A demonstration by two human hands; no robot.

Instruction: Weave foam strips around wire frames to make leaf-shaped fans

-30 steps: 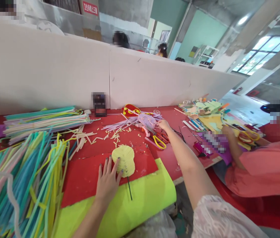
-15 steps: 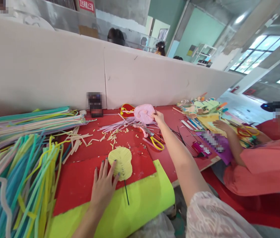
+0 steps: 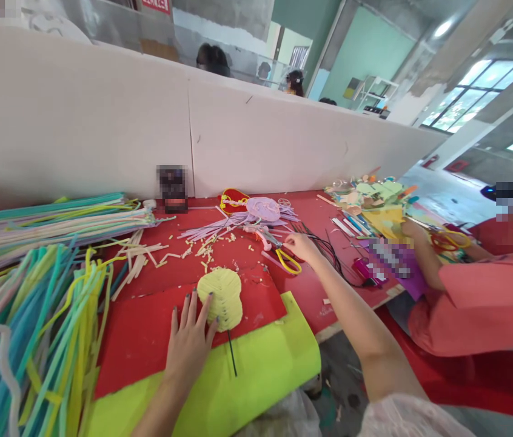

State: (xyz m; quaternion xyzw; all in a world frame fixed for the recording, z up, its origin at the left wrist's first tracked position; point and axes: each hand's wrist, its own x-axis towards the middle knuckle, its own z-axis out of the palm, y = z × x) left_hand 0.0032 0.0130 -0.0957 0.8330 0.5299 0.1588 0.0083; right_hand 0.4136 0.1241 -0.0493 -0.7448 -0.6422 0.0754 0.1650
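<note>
My left hand [image 3: 191,340] lies flat with fingers spread on a red board [image 3: 142,340], its fingertips touching the edge of a pale yellow leaf [image 3: 221,300] made of fuzzy stems. A black wire stem [image 3: 231,355] runs down from the leaf. My right hand [image 3: 302,247] is closed, fingertips pinched together beside scissors with yellow handles [image 3: 289,263] and pink-handled pliers [image 3: 266,243]; what it holds, if anything, is too small to make out. Behind it, a lilac oval piece [image 3: 263,209] rests on loose lilac stems [image 3: 211,226].
Bundles of coloured fuzzy stems [image 3: 56,230] fill the left side. A yellow-green sheet [image 3: 256,364] lies under the board. Black wires [image 3: 329,250] and a purple box [image 3: 368,272] are at right, near a co-worker's arm [image 3: 424,249]. A white partition [image 3: 256,139] borders the table's back.
My right hand has let go of the oval piece, which now lies on the lilac stems, and has come down nearer to the scissors. My left hand and the leaf stay in place.
</note>
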